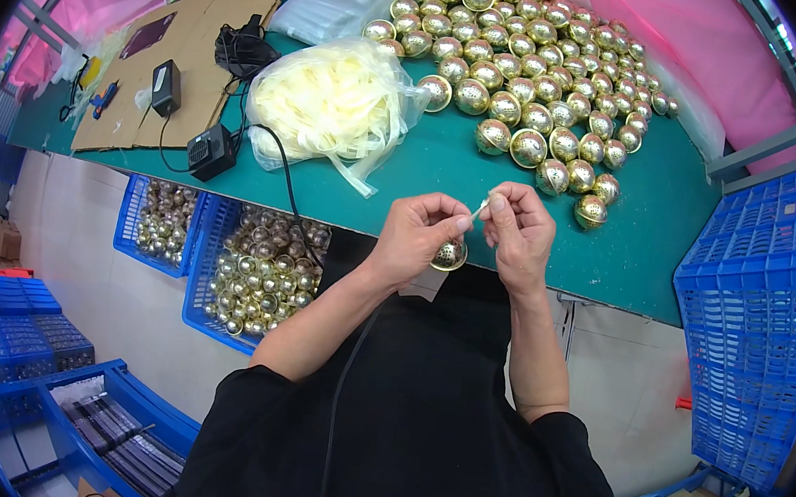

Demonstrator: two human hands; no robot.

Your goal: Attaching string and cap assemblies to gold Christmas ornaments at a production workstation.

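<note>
My left hand (pixel 422 234) grips a small gold ball ornament (pixel 450 255) at the near edge of the green table (pixel 672 229). My right hand (pixel 518 228) pinches a thin pale ribbon loop (pixel 482 204) just above the ball, fingertips touching those of the left hand. A large heap of gold balls (pixel 533 69) lies on the table beyond my hands. A clear bag of cream ribbon strips (pixel 331 101) sits to the left of the heap.
Flat cardboard (pixel 186 52) with black power adapters (pixel 211 152) and cables lies at the table's left. Blue crates of gold balls (pixel 260 273) stand on the floor at left. A stack of blue crates (pixel 755 315) stands at right. More blue bins (pixel 62 398) are at lower left.
</note>
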